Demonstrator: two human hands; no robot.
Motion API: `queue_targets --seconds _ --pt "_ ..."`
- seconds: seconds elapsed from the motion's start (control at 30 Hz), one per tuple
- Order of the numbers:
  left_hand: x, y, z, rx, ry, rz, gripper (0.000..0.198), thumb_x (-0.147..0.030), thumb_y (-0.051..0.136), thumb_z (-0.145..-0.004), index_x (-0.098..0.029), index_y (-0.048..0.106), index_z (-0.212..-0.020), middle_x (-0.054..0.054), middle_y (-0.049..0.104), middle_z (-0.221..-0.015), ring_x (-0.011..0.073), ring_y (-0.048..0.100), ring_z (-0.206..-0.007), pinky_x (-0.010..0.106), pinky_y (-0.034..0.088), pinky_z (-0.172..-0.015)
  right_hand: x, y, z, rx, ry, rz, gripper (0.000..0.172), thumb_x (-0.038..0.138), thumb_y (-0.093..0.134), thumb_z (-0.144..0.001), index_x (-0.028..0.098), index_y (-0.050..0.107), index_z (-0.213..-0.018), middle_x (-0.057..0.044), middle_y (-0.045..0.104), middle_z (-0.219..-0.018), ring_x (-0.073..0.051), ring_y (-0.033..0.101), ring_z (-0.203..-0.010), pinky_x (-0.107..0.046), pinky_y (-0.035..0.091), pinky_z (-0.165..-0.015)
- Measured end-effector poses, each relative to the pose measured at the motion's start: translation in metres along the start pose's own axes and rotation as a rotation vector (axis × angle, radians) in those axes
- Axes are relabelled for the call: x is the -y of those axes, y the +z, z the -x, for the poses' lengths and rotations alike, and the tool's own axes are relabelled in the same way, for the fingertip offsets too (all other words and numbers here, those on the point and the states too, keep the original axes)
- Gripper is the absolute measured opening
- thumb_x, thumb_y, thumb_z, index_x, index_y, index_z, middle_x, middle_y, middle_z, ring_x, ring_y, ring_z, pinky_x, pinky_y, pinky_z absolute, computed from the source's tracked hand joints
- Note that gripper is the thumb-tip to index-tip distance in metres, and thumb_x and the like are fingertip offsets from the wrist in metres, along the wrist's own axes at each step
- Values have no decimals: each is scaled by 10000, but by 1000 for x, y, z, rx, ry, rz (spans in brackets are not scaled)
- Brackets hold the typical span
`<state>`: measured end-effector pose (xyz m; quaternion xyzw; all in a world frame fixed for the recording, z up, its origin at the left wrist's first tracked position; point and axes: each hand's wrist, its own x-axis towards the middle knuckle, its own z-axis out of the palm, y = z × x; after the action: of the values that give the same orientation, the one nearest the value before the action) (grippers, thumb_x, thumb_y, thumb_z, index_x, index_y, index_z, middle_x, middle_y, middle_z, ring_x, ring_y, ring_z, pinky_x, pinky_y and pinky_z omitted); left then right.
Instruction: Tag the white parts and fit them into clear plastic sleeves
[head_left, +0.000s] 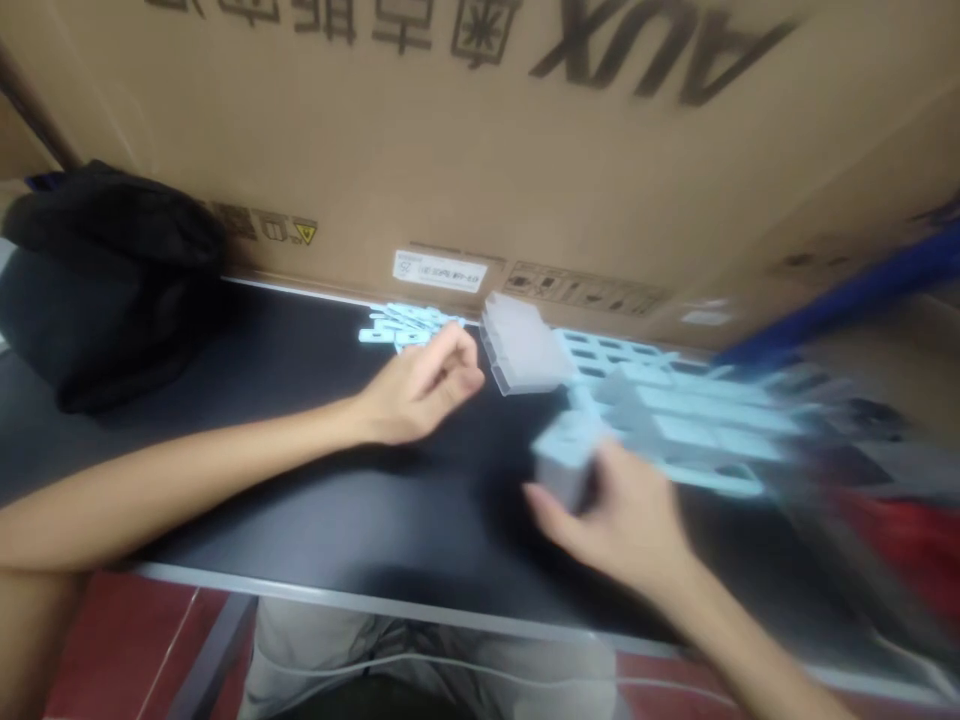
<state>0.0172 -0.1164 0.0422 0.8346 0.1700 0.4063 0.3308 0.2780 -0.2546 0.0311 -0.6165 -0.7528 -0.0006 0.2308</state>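
Right hand (622, 520) low and right of centre, fingers wrapped round a small pale block (566, 455), thumb on the near side; block lifted just clear of the black table (300, 500), blurred with motion. Left hand (424, 385) resting on the table further back, fingers loosely curled inward towards the palm; cannot tell whether anything small sits pinched inside.

Judging from the layout, somewhere in the middle of the work. Already apart: a small heap of loose blue pieces (401, 325) just beyond the left fingertips, against the foot of the cardboard carton (480, 150). Also out on the table: a translucent tray (523, 345) between the two hands, tilted, contents not readable. Not yet dealt with, by the look of it: a broad spread of light blue frames (690, 415) to the right, many parts seemingly attached in rows, reaching up to the held block.

As for the block itself: pale grey-blue, boxy, plastic-looking, with what may be square openings on the upper face; too smeared to confirm detail.

Elsewhere: black bag (105, 280) at far left, blue bar (847, 295) slanting across the right.
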Motion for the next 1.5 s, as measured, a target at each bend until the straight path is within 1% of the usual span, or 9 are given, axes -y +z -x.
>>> queue_targets --seconds 0.17,0.33,0.43,0.6,0.83,1.03,1.2,1.3,1.5 --pt "-2 13 6 73 -113 -19 222 -406 607 -993 -227 489 -937 -67 509 -667 74 432 -492 233 350 -495 46 47 -60 199 -86 -74 376 550 591 -811 229 537 -999 -66 733 -868 -267 708 -707 -332 469 -603" --pt "42 -22 -9 -145 -211 -20 197 -383 593 -999 -235 465 -973 -54 536 -719 76 508 -522 221 406 -508 28 56 -70 172 -5 -132 370 579 605 -788 247 473 -885 -43 698 -766 -235 656 -631 -323 440 -586" --pt "78 -48 -15 -305 -280 -197 160 -403 473 -1058 -248 452 -1091 -41 562 -746 108 613 -608 257 501 -608 23 57 -66 154 26 -200 374 583 609 -779 251 474 -883 -32 684 -758 -218 636 -631 -318 440 -587" --pt "111 -71 -8 -285 -364 -417 143 -352 492 -1034 -219 502 -1085 25 709 -906 168 708 -855 348 562 -817 28 57 -67 201 50 -184 399 606 609 -762 248 474 -874 -26 653 -723 -206 598 -596 -309 410 -568" --pt "103 -65 -5 2 -314 -626 193 -327 538 -979 -208 666 -1059 44 758 -1107 226 628 -1008 413 496 -958 29 57 -66 201 42 -204 387 597 599 -783 259 423 -852 -17 645 -725 -197 590 -593 -299 396 -563" --pt "68 -48 1 -22 -103 -634 376 -475 448 -1058 -217 631 -1260 84 699 -1267 266 586 -1178 442 452 -1079 30 58 -65 180 16 -173 375 593 599 -811 251 465 -885 -33 684 -779 -208 623 -633 -304 413 -586" --pt "29 -7 9 338 186 -369 505 -578 581 -994 -262 583 -1387 131 648 -1379 274 640 -1207 413 539 -1032 33 59 -65 272 -70 -61 368 550 632 -786 226 601 -960 -62 742 -868 -267 704 -750 -334 455 -638" --pt "30 3 11 341 284 -410 429 -559 572 -1002 -242 667 -1275 140 696 -1263 261 685 -1125 385 588 -947 36 58 -65 303 -112 -58 399 537 604 -811 216 652 -1043 -72 768 -937 -282 729 -827 -350 488 -690" --pt "46 -13 9 279 363 -384 426 -595 608 -967 -216 725 -1123 106 754 -1078 188 734 -917 283 612 -764 45 55 -69 400 -103 -72 550 602 567 -855 157 603 -1175 -106 767 -1013 -318 739 -894 -383 498 -737"
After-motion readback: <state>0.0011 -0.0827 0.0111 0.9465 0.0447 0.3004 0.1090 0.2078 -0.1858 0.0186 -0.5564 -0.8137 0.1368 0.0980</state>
